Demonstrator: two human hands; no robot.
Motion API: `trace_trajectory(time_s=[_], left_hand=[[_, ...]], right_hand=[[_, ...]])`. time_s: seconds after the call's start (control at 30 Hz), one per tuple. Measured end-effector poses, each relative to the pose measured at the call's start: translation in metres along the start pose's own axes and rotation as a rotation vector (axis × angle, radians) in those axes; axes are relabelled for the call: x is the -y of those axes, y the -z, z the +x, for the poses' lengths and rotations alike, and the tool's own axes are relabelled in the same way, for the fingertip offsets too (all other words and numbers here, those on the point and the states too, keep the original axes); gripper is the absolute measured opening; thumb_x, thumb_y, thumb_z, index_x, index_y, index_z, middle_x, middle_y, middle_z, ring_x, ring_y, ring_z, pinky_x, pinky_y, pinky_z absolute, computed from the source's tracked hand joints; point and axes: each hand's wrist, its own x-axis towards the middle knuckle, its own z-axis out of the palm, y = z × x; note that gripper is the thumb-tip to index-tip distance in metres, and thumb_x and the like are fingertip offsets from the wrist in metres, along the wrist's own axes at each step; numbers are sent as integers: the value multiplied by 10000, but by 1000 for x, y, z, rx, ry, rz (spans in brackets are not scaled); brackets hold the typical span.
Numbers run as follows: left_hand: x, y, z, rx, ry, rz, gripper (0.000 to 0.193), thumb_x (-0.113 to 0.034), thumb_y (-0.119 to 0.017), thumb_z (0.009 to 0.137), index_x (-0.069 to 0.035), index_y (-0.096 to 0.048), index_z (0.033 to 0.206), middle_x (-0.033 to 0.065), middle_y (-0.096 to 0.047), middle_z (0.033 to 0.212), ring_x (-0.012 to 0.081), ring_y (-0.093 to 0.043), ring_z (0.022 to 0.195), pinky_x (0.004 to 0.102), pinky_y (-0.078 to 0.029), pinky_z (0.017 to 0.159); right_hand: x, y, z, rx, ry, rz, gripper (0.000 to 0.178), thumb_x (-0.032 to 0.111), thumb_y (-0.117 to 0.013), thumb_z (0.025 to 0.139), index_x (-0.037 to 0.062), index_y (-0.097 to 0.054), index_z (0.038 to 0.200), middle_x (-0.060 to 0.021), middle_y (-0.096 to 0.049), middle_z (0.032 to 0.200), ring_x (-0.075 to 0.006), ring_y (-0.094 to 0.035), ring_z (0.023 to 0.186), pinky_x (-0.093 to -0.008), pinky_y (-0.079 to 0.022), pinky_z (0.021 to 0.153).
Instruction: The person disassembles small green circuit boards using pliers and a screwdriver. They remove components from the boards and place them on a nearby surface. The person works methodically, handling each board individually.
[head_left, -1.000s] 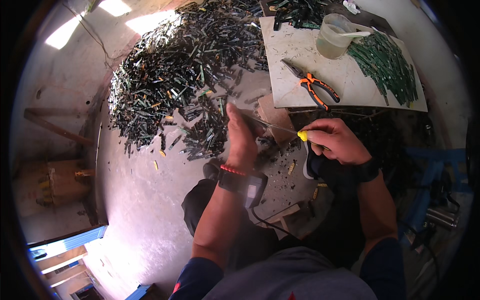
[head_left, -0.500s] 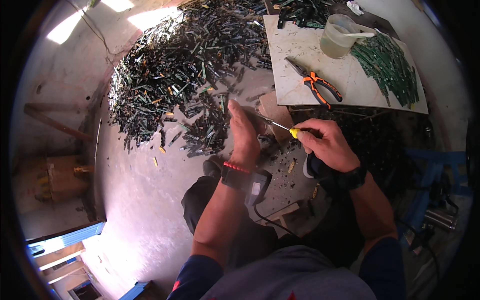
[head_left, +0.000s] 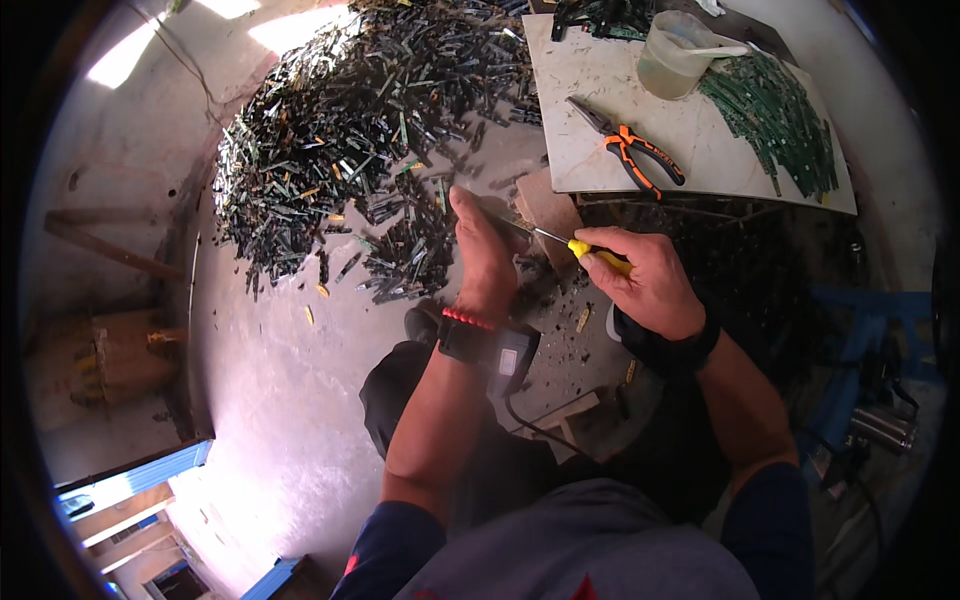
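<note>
Screwdriver (head_left: 575, 247) with a yellow handle, gripped in the closed right hand (head_left: 645, 280); its thin metal shaft runs up and to the left, tip pointing at the left hand (head_left: 485, 255). The left hand stands on edge, fingers curled around something small that the tip meets; what it holds cannot be made out. The two hands sit close together at the middle of the view, the left one nearer the tip. Just above them lies a small wooden block (head_left: 548, 212). Beyond it, a pale slab (head_left: 700, 160) carries one pair of orange-handled pliers (head_left: 630, 152), one plastic cup (head_left: 675, 55) and a heap of green strips (head_left: 780, 110). To the upper left, a large pile of dark scrap strips (head_left: 360, 140) spreads over the floor (head_left: 270, 400), too many to count.
</note>
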Motion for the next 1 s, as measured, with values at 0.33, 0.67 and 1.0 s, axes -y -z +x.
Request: trace_trajectory(time_s=[0.33, 0.67, 1.0], left_hand=[[-23, -8, -11, 76, 250, -275, 447, -511, -386, 953, -138, -478, 724, -28, -458, 657, 138, -467, 647, 296, -365, 533], [-35, 3, -6, 119, 140, -457, 403, -446, -450, 939, -80, -465, 769, 13, -461, 684, 145, -430, 629, 281, -373, 533], [-27, 11, -4, 170, 172, -375, 412, -431, -414, 964, -109, -404, 708, 0, -376, 613, 127, -354, 524, 265, -330, 471]], right_hand=[[2, 0, 1, 36, -74, 201, 188, 45, -631, 855, -15, -644, 1033, -115, -639, 734, -131, -580, 596, -256, -474, 581], [8, 7, 3, 150, -80, 175, 221, 8, -626, 858, -49, -634, 1071, -114, -672, 868, -72, -574, 674, -208, -467, 627], [11, 3, 3, 416, -642, 862, 259, 146, -561, 946, 12, -569, 1167, -30, -558, 732, -38, -438, 540, -186, -360, 469]])
